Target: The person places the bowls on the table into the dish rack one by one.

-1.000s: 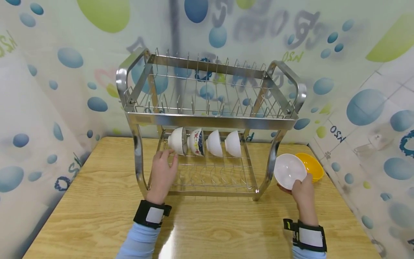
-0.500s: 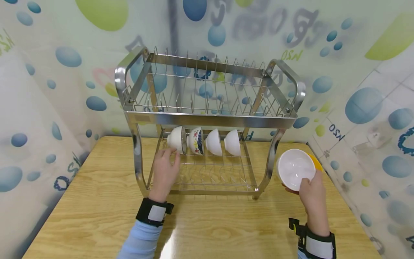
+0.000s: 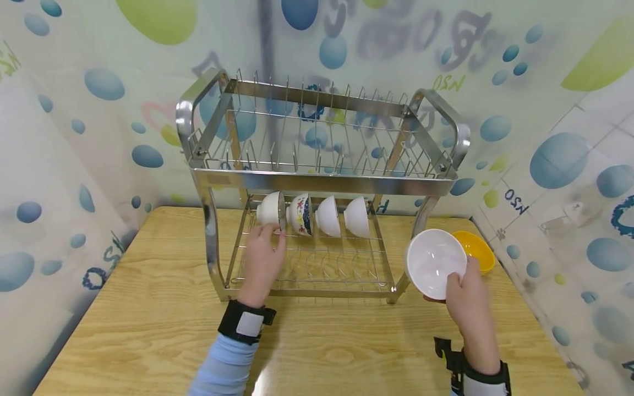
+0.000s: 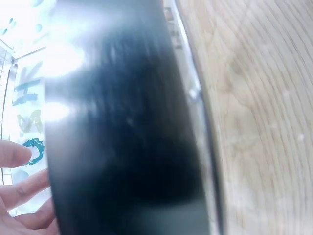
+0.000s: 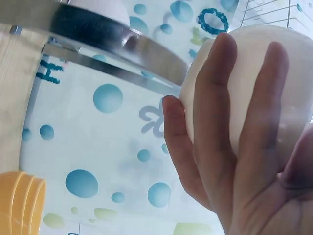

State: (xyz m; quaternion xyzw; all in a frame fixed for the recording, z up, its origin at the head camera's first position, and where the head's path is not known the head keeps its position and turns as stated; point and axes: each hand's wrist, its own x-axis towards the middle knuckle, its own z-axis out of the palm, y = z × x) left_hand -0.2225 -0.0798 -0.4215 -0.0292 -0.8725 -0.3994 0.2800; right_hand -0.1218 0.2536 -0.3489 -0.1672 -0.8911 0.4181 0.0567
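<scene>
In the head view, my right hand holds a white bowl by its rim, thumb inside and fingers spread under the outside. The right wrist view shows those fingers along the bowl's outer wall. My left hand reaches into the lower tier of a metal dish rack, its fingertips right at the lower edge of a white bowl with a dark rim. To the right of that bowl, a flower-patterned bowl and two plain white bowls stand on edge in a row.
Yellow bowls are stacked on the wooden table behind my right hand. The rack's right leg is close beside the held bowl. A patterned sheet hangs behind the table. The upper tier has upright wires.
My right hand carries the white bowl first right, then back left toward the rack, uncovering the yellow bowls. My left hand shifts slightly right along the first bowl's lower edge.
</scene>
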